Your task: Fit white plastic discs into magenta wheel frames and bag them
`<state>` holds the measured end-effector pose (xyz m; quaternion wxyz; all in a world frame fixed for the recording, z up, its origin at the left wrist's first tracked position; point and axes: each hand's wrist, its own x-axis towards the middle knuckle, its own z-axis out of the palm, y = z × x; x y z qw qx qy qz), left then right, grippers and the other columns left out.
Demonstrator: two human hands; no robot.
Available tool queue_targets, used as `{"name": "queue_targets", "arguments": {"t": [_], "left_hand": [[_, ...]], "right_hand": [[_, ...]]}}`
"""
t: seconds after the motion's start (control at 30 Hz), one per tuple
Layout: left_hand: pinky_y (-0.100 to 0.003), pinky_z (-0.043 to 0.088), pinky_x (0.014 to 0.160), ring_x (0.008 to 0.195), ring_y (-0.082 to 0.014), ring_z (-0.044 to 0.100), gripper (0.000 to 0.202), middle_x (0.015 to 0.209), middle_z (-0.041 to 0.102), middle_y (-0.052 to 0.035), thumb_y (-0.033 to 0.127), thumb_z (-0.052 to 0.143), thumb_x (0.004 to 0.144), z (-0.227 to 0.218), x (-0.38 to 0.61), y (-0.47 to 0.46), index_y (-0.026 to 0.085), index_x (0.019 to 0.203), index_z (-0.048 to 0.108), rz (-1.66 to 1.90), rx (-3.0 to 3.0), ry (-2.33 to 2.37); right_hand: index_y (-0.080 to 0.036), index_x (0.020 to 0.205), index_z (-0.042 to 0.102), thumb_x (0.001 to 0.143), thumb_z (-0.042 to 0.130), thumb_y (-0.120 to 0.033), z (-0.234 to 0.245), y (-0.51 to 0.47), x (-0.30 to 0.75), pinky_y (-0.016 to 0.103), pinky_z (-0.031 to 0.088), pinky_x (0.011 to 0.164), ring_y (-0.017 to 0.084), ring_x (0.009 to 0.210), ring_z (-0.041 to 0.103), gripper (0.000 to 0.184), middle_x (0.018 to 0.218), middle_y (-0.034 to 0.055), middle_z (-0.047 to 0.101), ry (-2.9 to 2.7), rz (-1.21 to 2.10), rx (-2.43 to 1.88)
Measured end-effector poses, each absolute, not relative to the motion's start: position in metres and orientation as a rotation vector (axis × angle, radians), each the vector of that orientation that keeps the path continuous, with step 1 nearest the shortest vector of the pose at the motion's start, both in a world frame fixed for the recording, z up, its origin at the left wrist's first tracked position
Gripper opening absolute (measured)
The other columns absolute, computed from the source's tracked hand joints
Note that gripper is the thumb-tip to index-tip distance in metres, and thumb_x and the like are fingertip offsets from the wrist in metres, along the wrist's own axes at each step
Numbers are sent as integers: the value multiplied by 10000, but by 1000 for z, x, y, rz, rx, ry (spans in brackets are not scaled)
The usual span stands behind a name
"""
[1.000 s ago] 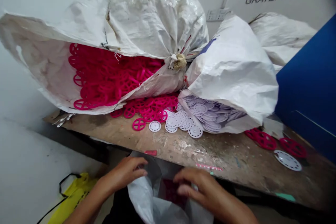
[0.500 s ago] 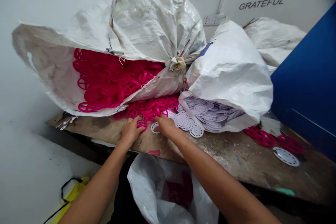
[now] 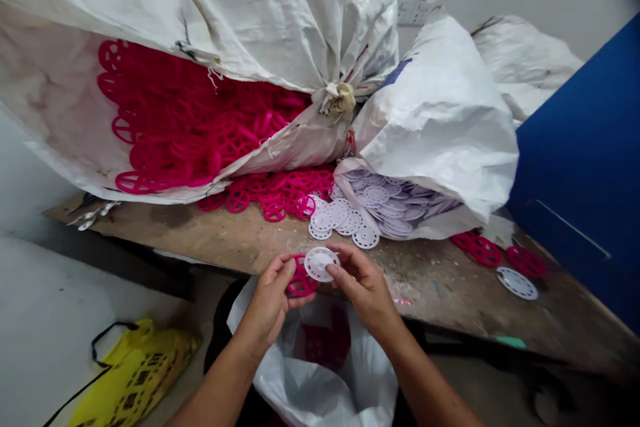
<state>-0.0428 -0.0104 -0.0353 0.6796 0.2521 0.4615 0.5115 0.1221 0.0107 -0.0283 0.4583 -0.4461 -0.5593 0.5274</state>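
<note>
My left hand (image 3: 273, 297) grips a pink spoked plastic wheel (image 3: 299, 282) between thumb and fingers. A white slotted plastic disc (image 3: 320, 263) is pinched in my right hand (image 3: 363, 287), partly overlapping the wheel's right side. Whether the two pieces touch I cannot tell. Both are held over the front edge of the wooden table (image 3: 210, 237). Behind them lie a heap of pink wheels (image 3: 275, 190) and a spread of white discs (image 3: 340, 217). Below my hands a white plastic bag (image 3: 300, 360) gapes, with pink pieces inside.
A large woven sack (image 3: 280, 20) full of pink wheels lies on the left. Beside it, a white sack (image 3: 440, 127) spills discs. Loose pink wheels (image 3: 477, 249) and one disc (image 3: 517, 283) lie near a blue panel (image 3: 580, 167). On the floor is a yellow bag (image 3: 135, 380).
Both hands have come back from the piles toward me and together above the bag's opening. The right has lifted a white disc; the left has brought a pink wheel. The view has tilted down.
</note>
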Motion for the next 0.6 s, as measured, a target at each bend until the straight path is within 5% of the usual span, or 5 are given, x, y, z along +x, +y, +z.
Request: {"name": "queue_targets", "arguments": {"t": [0.23, 0.33, 0.5, 0.6], "left_hand": [[-327, 565, 713, 983, -231, 614, 428, 1170, 611, -117, 454, 524, 852, -37, -19, -15, 178, 1177, 554, 1164, 717, 1027], [-324, 566, 685, 965, -249, 623, 434, 1174, 615, -107, 472, 521, 842, -39, -19, -19, 191, 1170, 573, 1121, 893, 1133], [-335, 477, 928, 1113, -234, 559, 350, 1179, 622, -76, 431, 488, 871, -37, -16, -25, 201, 1105, 611, 1168, 1102, 1222], [-341, 533, 825, 1077, -239, 586, 421, 1226, 591, -88, 439, 511, 856, -34, -14, -27, 221, 1216, 505, 1112, 987, 1128]], "right_hand": [[-250, 1121, 664, 841, 561, -263, -46, 3, 128, 306, 481, 733, 176, 829, 577, 298, 970, 71, 585, -1703, 743, -1170], [-255, 1103, 673, 885, 505, -268, -41, 1, 131, 300, 486, 759, 178, 870, 599, 276, 984, 71, 631, -1748, 825, -1124], [-225, 1030, 682, 864, 550, -297, -34, 1, 131, 299, 485, 788, 184, 891, 612, 224, 955, 52, 671, -1635, 1003, -1132], [-207, 1013, 658, 856, 553, -347, -34, 2, 134, 256, 502, 646, 167, 789, 619, 236, 924, 47, 668, -1413, 1161, -1157]]}}
